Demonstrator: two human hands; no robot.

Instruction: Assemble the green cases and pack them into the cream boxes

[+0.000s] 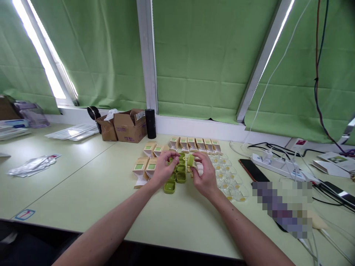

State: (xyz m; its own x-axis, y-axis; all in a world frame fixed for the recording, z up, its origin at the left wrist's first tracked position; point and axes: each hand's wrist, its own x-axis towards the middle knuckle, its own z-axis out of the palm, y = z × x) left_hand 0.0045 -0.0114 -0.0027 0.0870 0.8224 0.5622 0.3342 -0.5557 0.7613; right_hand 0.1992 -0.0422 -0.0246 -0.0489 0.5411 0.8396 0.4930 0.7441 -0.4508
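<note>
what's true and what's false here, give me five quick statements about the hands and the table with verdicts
1. The right hand holds a small green piece. True.
2. The left hand rests on the larger cardboard box. False: the left hand is by the green containers, well away from the larger cardboard box.
3. A row of small cartons stands beyond the hands. True.
4. The clear plastic pieces lie left of both hands. False: the clear plastic pieces lie to the right of the right hand.
5. A dark phone lies to the right of the clear plastic pieces. True.
</note>
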